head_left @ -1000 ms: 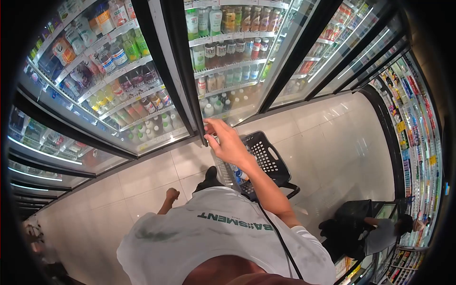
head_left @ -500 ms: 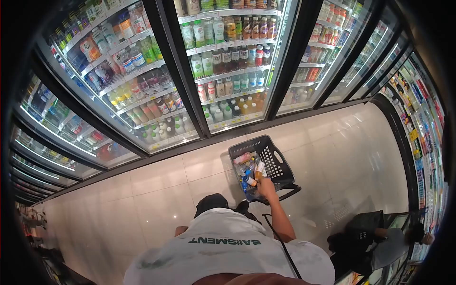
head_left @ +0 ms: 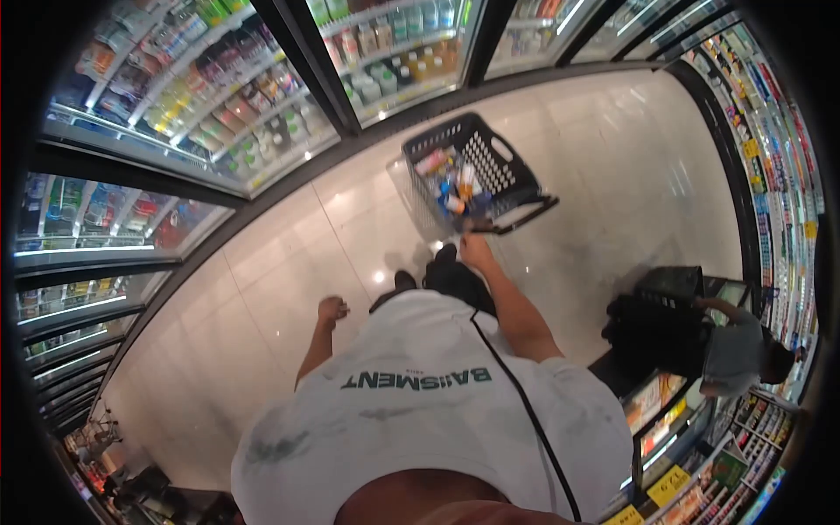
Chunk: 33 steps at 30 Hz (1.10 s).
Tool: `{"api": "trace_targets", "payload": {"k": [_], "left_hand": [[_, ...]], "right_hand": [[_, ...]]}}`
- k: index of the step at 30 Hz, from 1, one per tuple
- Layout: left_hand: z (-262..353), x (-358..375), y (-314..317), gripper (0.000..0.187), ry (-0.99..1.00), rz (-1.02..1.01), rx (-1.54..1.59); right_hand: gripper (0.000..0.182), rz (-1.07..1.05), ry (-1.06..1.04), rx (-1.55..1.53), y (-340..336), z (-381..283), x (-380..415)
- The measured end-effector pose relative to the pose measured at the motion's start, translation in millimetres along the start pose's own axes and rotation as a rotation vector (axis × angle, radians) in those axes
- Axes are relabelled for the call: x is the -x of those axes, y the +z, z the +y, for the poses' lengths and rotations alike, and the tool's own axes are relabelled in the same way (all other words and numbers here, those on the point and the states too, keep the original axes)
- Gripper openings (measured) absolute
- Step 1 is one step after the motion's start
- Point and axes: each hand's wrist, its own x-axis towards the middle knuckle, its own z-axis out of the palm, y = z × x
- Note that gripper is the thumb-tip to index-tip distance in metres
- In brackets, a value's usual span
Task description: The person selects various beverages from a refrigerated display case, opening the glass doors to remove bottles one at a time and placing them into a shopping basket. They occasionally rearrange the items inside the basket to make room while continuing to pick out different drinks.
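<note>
A black shopping basket point(head_left: 503, 164) with perforated sides and a dark handle point(head_left: 525, 216) is ahead of me near the fridge doors. Several bottles point(head_left: 457, 184) lie in it, some with orange or blue parts; blur hides their labels. My right hand point(head_left: 477, 252) is closed at the handle's near left end. Whether its fingers are wrapped around the handle I cannot make out. Off to the left, my left hand point(head_left: 332, 310) hangs low over the floor, fingers loosely curled and slightly apart, with nothing visible in it.
Glass-door fridges point(head_left: 350, 122) full of bottled drinks curve along the front and left. Stocked shelves point(head_left: 770, 166) line the right. A person point(head_left: 739, 350) is at lower right, beside another dark basket point(head_left: 669, 284). Pale floor tiles point(head_left: 271, 280) surround me.
My right hand has left the bottles inside the basket and moved back to its near edge. My left hand has come into view. The basket and fridges appear higher in view.
</note>
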Motion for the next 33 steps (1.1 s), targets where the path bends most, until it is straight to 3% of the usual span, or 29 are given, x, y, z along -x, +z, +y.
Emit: {"api": "trace_targets", "payload": {"k": [2, 5, 10, 13, 16, 21, 23, 25, 29, 33], "left_hand": [[38, 37, 21, 0.039, -0.01, 0.105, -0.109], [37, 58, 22, 0.046, 0.002, 0.123, -0.101], [-13, 100, 17, 0.048, -0.108, 0.242, -0.015], [-82, 111, 13, 0.03, -0.3, 0.326, 0.188], [-128, 129, 35, 0.03, -0.454, 0.38, 0.265], [-104, 127, 132, 0.031, -0.533, 0.462, 0.241], [-73, 115, 179, 0.031, -0.439, 0.422, 0.199], [-31, 99, 222, 0.034, -0.234, 0.34, 0.097], [72, 90, 297, 0.037, 0.062, 0.327, -0.072], [128, 86, 344, 0.033, 0.281, 0.316, -0.104]], "right_hand": [[0.013, 0.088, -0.018, -0.048, 2, -6, 15], [0.015, 0.063, -0.075, -0.122, -28, -20, 21], [0.015, 0.148, -0.096, -0.222, -83, -36, 5], [0.014, 0.268, -0.1, -0.181, -125, -33, -10], [0.013, 0.353, -0.146, -0.084, -161, 7, -33], [0.01, 0.424, -0.173, 0.011, -189, 93, -58], [0.009, 0.26, -0.217, 0.128, -200, 111, -58], [0.008, 0.271, -0.304, 0.18, -201, 117, -68], [0.014, 0.158, -0.241, 0.153, -199, 114, -78], [0.019, 0.05, -0.173, 0.163, -209, 109, -85]]}}
